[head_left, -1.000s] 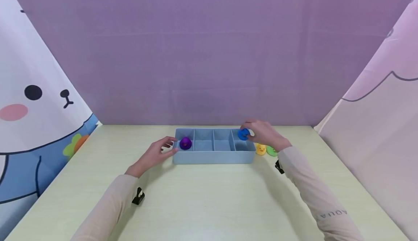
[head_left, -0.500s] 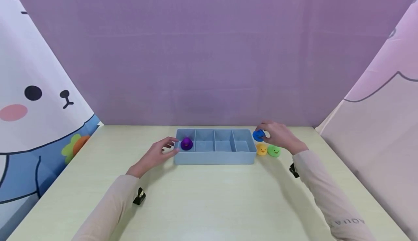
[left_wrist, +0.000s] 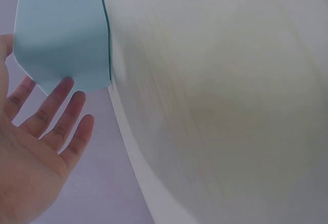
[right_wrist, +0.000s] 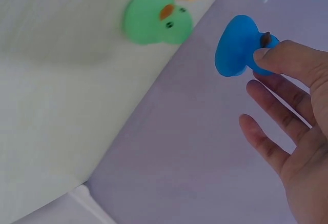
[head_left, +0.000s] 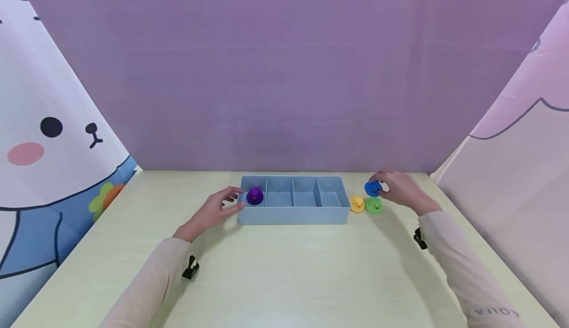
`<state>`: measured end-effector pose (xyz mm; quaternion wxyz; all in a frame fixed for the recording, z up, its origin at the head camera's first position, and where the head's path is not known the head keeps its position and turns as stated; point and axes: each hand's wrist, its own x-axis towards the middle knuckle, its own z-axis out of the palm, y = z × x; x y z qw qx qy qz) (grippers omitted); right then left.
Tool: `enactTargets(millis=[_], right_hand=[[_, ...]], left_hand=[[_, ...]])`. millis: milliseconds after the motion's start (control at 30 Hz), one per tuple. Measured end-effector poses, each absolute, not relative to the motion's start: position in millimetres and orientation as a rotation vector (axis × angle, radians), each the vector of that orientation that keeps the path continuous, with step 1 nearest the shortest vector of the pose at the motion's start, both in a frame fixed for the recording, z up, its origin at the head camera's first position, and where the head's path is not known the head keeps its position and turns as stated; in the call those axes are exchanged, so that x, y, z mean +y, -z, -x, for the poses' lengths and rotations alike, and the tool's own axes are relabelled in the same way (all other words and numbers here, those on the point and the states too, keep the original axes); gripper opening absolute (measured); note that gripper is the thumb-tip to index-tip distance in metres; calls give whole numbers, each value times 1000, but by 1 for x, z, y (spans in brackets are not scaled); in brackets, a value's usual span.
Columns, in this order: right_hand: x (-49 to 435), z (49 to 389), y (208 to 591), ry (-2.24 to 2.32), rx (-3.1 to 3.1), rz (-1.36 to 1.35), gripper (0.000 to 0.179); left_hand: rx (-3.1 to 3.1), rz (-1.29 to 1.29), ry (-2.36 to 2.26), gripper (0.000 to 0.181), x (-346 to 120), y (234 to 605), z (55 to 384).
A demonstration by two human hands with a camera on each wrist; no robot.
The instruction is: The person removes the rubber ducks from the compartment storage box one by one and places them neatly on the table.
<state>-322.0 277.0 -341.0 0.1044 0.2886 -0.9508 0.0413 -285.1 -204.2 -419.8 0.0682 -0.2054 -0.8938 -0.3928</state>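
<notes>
My right hand (head_left: 403, 189) pinches a blue rubber duck (head_left: 372, 188) by its head between thumb and fingers. In the right wrist view the duck's round body (right_wrist: 236, 47) points away from the palm, and the other fingers are spread. Below it in the head view sit a green rubber duck (head_left: 374, 205) and a yellow rubber duck (head_left: 357, 203), side by side. My left hand (head_left: 213, 212) is at the left end of a light blue box (head_left: 293, 215), its loosely bent fingers against the end wall. A purple rubber duck (head_left: 255, 196) sits in the box's leftmost compartment.
The box's three other compartments run to the right of the purple duck, split by thin dividers (head_left: 292, 192). A purple cloth (head_left: 284, 71) hangs behind the pale table (head_left: 275, 273). Printed cloths (head_left: 66, 170) stand at both sides.
My right hand has carried the blue duck rightward from over the box's rightmost compartment to above the green duck. The left hand stays at the box's left end.
</notes>
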Motion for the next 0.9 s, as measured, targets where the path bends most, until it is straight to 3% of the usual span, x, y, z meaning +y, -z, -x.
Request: enactTargets(millis=[900], right_hand=[[326,319,370,-184,-2869,-741,29]], left_hand=[[-2697,628,1172,46,-202,419,285]])
